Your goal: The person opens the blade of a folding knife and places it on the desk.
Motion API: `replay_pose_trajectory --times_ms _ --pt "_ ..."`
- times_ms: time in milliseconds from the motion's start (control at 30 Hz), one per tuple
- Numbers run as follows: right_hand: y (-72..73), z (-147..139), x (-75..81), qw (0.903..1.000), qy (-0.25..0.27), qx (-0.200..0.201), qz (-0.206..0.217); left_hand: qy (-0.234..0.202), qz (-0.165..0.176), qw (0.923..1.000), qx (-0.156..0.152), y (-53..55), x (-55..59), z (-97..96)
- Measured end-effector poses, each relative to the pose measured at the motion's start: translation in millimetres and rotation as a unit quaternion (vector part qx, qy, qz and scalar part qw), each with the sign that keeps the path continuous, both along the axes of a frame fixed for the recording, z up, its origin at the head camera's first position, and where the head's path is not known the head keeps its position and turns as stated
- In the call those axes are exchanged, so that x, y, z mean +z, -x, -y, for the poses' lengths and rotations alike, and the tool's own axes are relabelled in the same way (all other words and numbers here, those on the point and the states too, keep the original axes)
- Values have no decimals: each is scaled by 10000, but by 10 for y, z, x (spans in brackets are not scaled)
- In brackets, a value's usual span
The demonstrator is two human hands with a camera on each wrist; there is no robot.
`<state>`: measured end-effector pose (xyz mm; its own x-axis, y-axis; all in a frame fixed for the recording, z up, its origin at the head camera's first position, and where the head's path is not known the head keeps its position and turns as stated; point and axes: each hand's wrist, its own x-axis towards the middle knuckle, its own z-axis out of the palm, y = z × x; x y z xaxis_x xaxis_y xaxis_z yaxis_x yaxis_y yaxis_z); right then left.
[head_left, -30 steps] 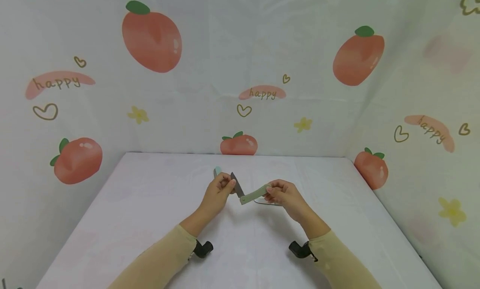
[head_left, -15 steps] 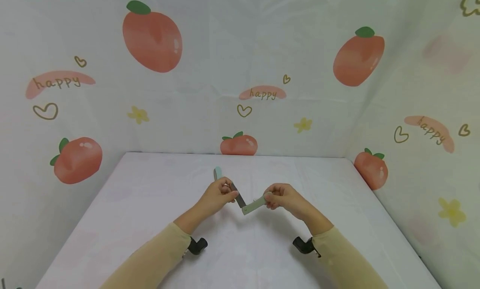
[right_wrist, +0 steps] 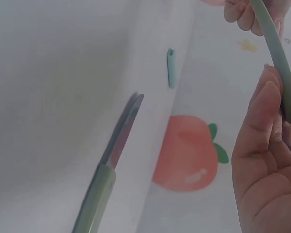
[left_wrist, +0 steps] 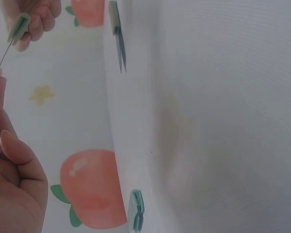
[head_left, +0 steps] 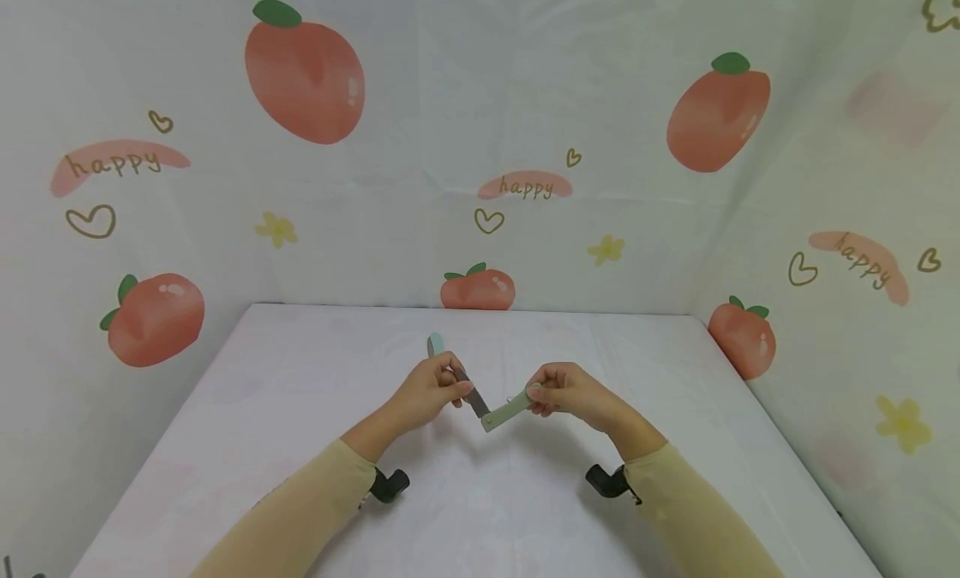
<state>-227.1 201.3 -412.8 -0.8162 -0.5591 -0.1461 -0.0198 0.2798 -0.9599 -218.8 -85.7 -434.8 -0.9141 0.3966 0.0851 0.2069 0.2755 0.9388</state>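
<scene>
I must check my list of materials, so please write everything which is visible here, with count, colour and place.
Table: 1, white, in front of the person
Folding knife: 1, green and grey, held partly open above the table
Second knife: 1, green and silver, on the table
Teal piece: 1, teal, towards the table's back; kind unclear
Backdrop: 1, white, behind and beside the table
Fruit prints: 5 clear, red, backdrop
"Happy" prints: 3, pink and gold, backdrop
Flower prints: 3 clear, yellow, backdrop
Heart prints: 6, gold, backdrop
Wrist cameras: 2, black, at the cuffs
Sleeves: 2, beige, both arms
Left hand: 1, bare, pinching the blade
Right hand: 1, bare, holding the handle
</scene>
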Motion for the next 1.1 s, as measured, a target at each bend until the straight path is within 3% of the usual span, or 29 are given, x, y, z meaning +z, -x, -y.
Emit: replay_pose_trajectory --times_ms 300,600,733,900,1100 --pt "20 38 36 9976 149 -604 -296 -537 -335 9968 486 30 33 12" --pt "54 106 -25 9861 817 -1431 -229 -1294 -500 9831 1191 66 20 -28" --pt "62 149 -62 9766 1144 -1819 -89 -1803 -457 9709 1506 86 8 -87" --pt "61 210 -106 9581 1772 -2239 237 -2273 -255 9539 1940 112 -25 -167" --pt "55 293 -116 9351 2387 -2587 422 -2810 -53 9277 2459 137 -48 -277"
